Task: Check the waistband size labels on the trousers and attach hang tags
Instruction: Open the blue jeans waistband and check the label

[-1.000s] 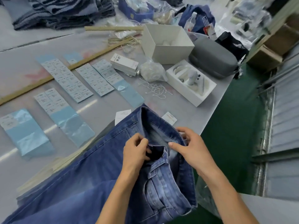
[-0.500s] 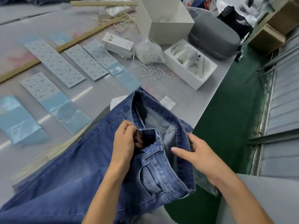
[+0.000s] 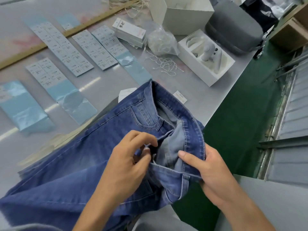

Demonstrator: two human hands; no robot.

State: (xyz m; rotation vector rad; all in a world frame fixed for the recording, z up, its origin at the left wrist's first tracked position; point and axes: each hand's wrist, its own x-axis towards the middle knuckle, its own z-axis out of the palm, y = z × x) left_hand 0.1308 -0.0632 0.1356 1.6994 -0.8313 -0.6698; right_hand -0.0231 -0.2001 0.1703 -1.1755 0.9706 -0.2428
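1. Grey counter [image 3: 103, 84], glossy, with a green floor [image 3: 241, 117] past its right edge.
2. Left hand [image 3: 128, 165]: fingers [image 3: 143, 135] curled, pinching the near edge of the waistband [image 3: 193, 130] at the fly opening; fabric bunched under the fingertips.
3. Right hand [image 3: 213, 170]: thumb lies on the pale inner face of the waistband, remaining fingers wrapped behind the outer side. Firm grip on the denim.
4. Between the two hands the waistband is spread open, inside facing up. Cannot make out a size label in there.
5. Trousers [image 3: 80, 172]: blue jeans, waist end at the counter's right edge and partly overhanging it, legs running off to the lower left.
6. Just beyond the waistband: two small white cards [image 3: 180, 96] flat on the counter, one partly tucked under the denim.
7. Further out: loose white tag strings [image 3: 165, 64], a clear bag [image 3: 160, 41] with more stringy material beside them.
8. Stack of white hang tags [image 3: 130, 32] left of that bag.
9. Left half of counter: several blue sticker sheets [image 3: 63, 49] laid in rows, some part-peeled to bare backing.
10. Long wooden ruler [image 3: 66, 33] diagonal behind the sheets.
11. Far right: open white box [image 3: 181, 15], white tray [image 3: 206, 59] holding a pale handheld device, grey case [image 3: 233, 29].
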